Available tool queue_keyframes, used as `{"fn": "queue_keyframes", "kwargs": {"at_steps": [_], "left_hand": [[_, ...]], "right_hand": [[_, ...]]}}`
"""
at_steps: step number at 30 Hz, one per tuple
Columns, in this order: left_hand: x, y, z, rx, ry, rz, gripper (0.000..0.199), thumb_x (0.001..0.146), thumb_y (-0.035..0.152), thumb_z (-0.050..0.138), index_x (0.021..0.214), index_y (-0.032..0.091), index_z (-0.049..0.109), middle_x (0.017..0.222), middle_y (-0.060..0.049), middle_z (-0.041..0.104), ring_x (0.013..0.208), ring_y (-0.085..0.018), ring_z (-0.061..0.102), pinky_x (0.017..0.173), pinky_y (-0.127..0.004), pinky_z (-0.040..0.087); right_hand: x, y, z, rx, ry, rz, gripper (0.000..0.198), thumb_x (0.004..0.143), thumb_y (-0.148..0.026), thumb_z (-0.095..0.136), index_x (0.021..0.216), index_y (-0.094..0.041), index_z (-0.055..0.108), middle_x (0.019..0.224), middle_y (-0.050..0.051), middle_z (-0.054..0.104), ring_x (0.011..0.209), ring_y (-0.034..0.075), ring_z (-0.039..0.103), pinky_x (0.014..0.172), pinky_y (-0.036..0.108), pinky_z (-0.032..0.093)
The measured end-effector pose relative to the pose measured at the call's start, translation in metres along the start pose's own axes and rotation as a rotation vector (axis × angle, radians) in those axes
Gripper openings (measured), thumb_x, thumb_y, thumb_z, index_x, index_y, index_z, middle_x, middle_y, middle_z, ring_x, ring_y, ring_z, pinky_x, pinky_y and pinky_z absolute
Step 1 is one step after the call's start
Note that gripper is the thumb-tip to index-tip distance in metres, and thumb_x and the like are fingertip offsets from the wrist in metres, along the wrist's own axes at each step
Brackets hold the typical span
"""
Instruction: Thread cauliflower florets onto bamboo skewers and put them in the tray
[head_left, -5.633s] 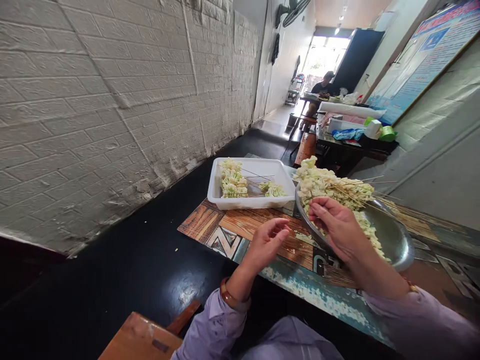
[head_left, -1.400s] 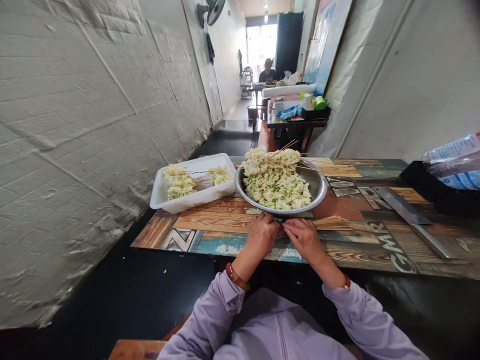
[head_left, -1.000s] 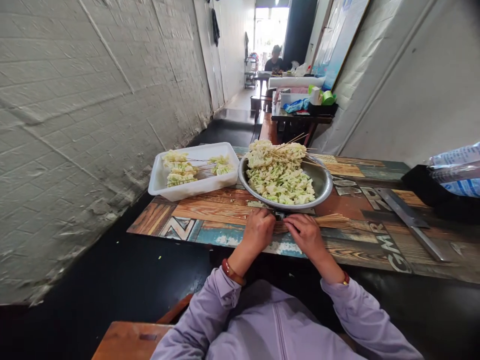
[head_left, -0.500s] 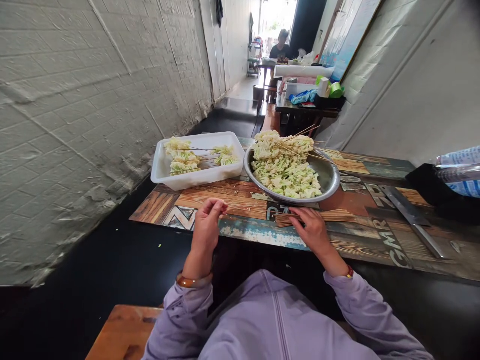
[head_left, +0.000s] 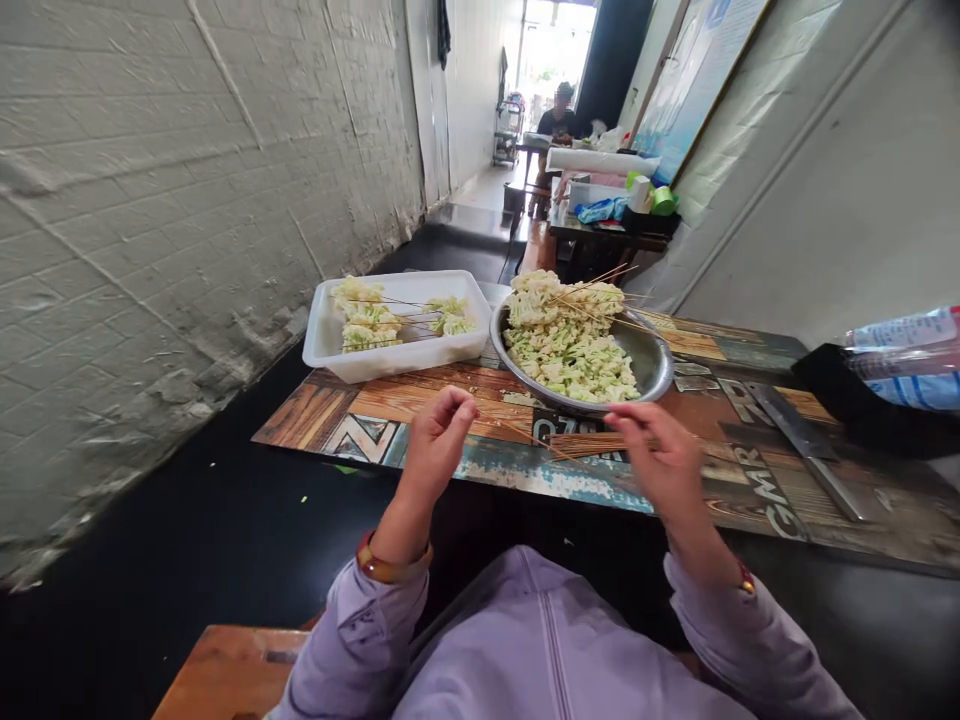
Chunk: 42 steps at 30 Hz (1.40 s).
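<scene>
Above the front of the table, my left hand (head_left: 436,445) is closed in a pinch; what its fingertips hold, if anything, is too small to make out. A thin bamboo skewer (head_left: 551,448) slants between my hands, and I cannot tell whether a hand grips it. My right hand (head_left: 664,460) is also pinched, just right of a bundle of bamboo skewers (head_left: 589,444) on the table. Behind it stands a metal bowl (head_left: 656,365) full of cauliflower pieces (head_left: 574,360), with skewered cauliflower (head_left: 536,295) on top. A white tray (head_left: 420,362) at left holds more cauliflower skewers (head_left: 371,325).
A cleaver (head_left: 810,450) lies on the patterned table (head_left: 300,420) at right, near a black holder (head_left: 840,395) with plastic-wrapped items. The brick-patterned wall (head_left: 187,200) runs along the left. Farther back, a person (head_left: 557,120) sits behind another cluttered table (head_left: 600,225).
My right hand has lifted off the skewer bundle and shifted right, its fingers now pinched. My left hand has moved slightly right, still pinched. A single skewer now shows slanting between them.
</scene>
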<state>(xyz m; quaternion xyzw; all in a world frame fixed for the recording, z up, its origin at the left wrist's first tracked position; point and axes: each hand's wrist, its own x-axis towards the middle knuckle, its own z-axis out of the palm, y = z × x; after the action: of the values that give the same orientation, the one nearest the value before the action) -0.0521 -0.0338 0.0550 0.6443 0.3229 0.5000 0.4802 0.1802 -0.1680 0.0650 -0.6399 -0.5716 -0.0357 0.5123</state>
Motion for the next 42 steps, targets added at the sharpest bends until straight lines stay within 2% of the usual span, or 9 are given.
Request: {"fn": "queue_keyframes", "kwargs": {"at_steps": [3, 6, 11, 15, 22, 28, 33, 39, 42], "left_hand": [[0.007, 0.012, 0.022, 0.069, -0.11, 0.056, 0.022, 0.087, 0.035, 0.056, 0.072, 0.018, 0.056, 0.07, -0.001, 0.054, 0.069, -0.013, 0.049, 0.066, -0.025, 0.04], [0.014, 0.02, 0.041, 0.099, -0.184, 0.091, 0.023, 0.086, 0.036, 0.056, 0.071, 0.018, 0.057, 0.069, -0.001, 0.054, 0.068, -0.013, 0.049, 0.064, -0.025, 0.04], [0.044, 0.016, 0.066, 0.071, -0.24, 0.092, 0.024, 0.087, 0.039, 0.057, 0.097, 0.018, 0.065, 0.082, -0.004, 0.065, 0.075, -0.015, 0.057, 0.068, -0.026, 0.045], [0.082, 0.002, 0.097, 0.386, -0.32, 0.234, 0.022, 0.089, 0.029, 0.05, 0.095, 0.016, 0.067, 0.089, -0.006, 0.067, 0.081, -0.017, 0.059, 0.074, -0.029, 0.047], [0.12, -0.016, 0.135, 1.12, -0.563, 0.311, 0.022, 0.085, 0.029, 0.055, 0.094, 0.017, 0.072, 0.102, -0.013, 0.068, 0.096, -0.025, 0.062, 0.085, -0.036, 0.047], [0.129, -0.021, 0.141, 1.252, -0.681, 0.286, 0.016, 0.078, 0.025, 0.06, 0.081, 0.018, 0.074, 0.095, -0.011, 0.07, 0.092, -0.023, 0.064, 0.082, -0.032, 0.047], [0.131, -0.02, 0.136, 0.948, -0.553, 0.257, 0.01, 0.076, 0.021, 0.059, 0.075, 0.017, 0.069, 0.084, -0.008, 0.069, 0.082, -0.02, 0.064, 0.077, -0.031, 0.048], [0.104, 0.004, 0.099, -0.188, -0.348, -0.219, 0.029, 0.075, 0.04, 0.068, 0.081, 0.018, 0.051, 0.088, -0.005, 0.07, 0.075, -0.016, 0.068, 0.073, -0.033, 0.053], [0.08, 0.016, 0.08, -0.457, -0.284, -0.346, 0.037, 0.07, 0.038, 0.075, 0.087, 0.019, 0.048, 0.091, -0.004, 0.071, 0.069, -0.014, 0.068, 0.069, -0.031, 0.054]], "right_hand": [[-0.003, -0.017, 0.021, 0.131, -0.274, -0.028, 0.024, 0.093, -0.03, 0.056, 0.114, -0.026, 0.067, 0.095, 0.004, 0.074, 0.087, 0.02, 0.069, 0.08, 0.034, 0.055], [-0.014, -0.022, 0.038, 0.283, -0.347, 0.084, 0.03, 0.097, -0.03, 0.047, 0.122, -0.026, 0.063, 0.084, 0.001, 0.069, 0.064, 0.013, 0.065, 0.067, 0.029, 0.054], [-0.009, 0.0, 0.033, 0.57, -0.168, 0.423, 0.027, 0.095, -0.037, 0.051, 0.113, -0.022, 0.065, 0.066, -0.005, 0.055, 0.043, 0.006, 0.046, 0.042, 0.02, 0.037], [0.002, 0.023, 0.021, 0.779, 0.065, 0.562, 0.023, 0.089, -0.04, 0.059, 0.099, -0.02, 0.064, 0.057, -0.009, 0.045, 0.038, 0.004, 0.036, 0.036, 0.018, 0.026], [-0.015, 0.048, 0.034, 0.98, -0.06, 0.663, 0.026, 0.082, -0.045, 0.065, 0.084, -0.019, 0.059, 0.05, -0.009, 0.046, 0.036, 0.006, 0.042, 0.037, 0.018, 0.029], [-0.017, 0.069, 0.041, 1.021, -0.044, 0.715, 0.026, 0.08, -0.044, 0.066, 0.084, -0.019, 0.06, 0.049, -0.009, 0.047, 0.038, 0.007, 0.041, 0.039, 0.019, 0.03], [-0.016, 0.069, 0.039, 1.02, -0.052, 0.691, 0.026, 0.08, -0.044, 0.066, 0.082, -0.019, 0.061, 0.05, -0.008, 0.048, 0.038, 0.007, 0.042, 0.039, 0.02, 0.031], [-0.014, 0.058, 0.035, 0.953, -0.135, 0.597, 0.021, 0.084, -0.04, 0.063, 0.08, -0.019, 0.063, 0.059, -0.005, 0.054, 0.048, 0.008, 0.048, 0.044, 0.02, 0.035], [-0.009, 0.047, 0.034, 0.846, -0.2, 0.505, 0.019, 0.086, -0.037, 0.061, 0.081, -0.019, 0.065, 0.062, -0.004, 0.053, 0.049, 0.008, 0.047, 0.047, 0.021, 0.036]]}}
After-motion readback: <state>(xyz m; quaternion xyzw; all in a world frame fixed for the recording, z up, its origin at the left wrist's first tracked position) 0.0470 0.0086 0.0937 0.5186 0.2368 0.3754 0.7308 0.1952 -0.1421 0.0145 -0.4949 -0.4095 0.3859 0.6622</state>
